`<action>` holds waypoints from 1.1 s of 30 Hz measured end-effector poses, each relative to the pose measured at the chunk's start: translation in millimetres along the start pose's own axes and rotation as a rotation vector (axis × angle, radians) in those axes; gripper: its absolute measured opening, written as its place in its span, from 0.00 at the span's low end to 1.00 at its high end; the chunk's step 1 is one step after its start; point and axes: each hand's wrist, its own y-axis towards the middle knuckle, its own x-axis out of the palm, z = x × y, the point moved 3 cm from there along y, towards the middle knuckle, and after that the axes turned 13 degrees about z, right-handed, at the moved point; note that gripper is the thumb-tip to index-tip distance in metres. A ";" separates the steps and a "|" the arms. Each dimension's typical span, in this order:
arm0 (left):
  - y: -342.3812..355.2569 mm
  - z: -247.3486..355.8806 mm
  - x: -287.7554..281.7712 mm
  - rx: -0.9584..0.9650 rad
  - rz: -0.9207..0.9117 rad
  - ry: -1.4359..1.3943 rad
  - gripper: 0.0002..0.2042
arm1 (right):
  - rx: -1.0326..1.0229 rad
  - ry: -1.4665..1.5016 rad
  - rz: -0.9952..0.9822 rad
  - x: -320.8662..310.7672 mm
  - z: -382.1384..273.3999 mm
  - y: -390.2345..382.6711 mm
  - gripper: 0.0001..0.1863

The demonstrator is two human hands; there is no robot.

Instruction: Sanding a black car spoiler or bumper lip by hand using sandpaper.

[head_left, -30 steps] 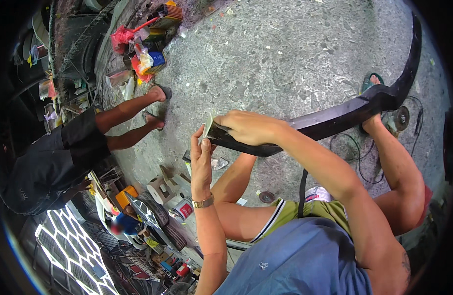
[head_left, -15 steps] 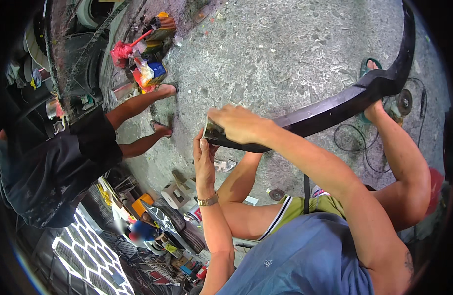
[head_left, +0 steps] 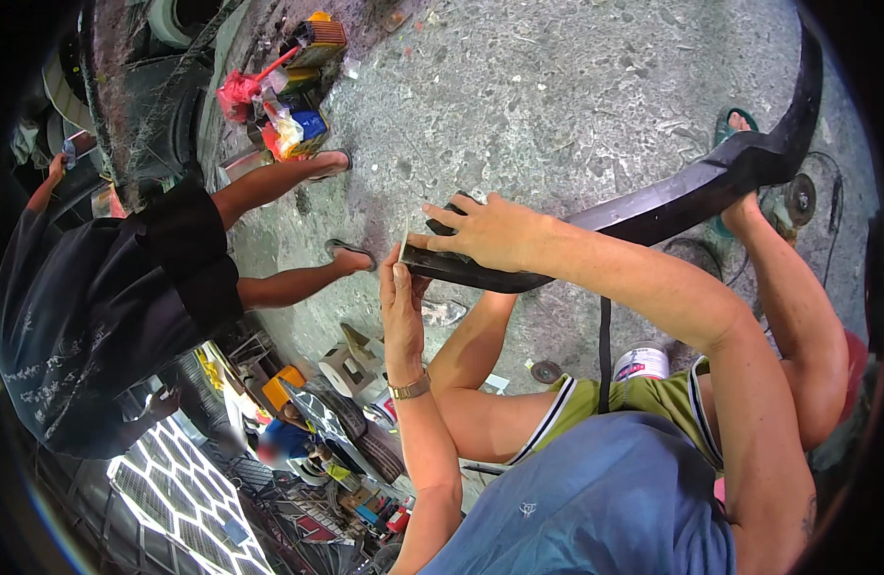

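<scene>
A long, curved black plastic trim piece (head_left: pixel 778 153) lies across my legs, stretching from my hands up to the upper right, with a pale edge (head_left: pixel 404 240) at its near end. My left hand (head_left: pixel 402 311), upright below that end, grips it with the thumb along the front and the other fingers partly hidden behind it. My right hand (head_left: pixel 490 235) lies over the same end, fingers stretched and spread on it; whether something small is beneath them I cannot make out.
A person (head_left: pixel 106 326) in black stands at the left. Colourful cans and bags (head_left: pixel 298 129) sit at the upper left. A disc tool (head_left: pixel 800 199) with cable lies by my right foot, a white bucket (head_left: pixel 641 360) between my thighs. Cluttered parts (head_left: pixel 356 431) fill the lower left.
My right fingers, bent over the piece earlier, now spread out. The view has shifted slightly. The person at the left has raised an arm toward the shelving and shifted a foot.
</scene>
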 end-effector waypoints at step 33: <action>-7.7 10.3 -8.6 -0.030 -0.119 -0.319 0.30 | 0.306 0.661 0.055 -65.5 -38.8 -5.3 0.22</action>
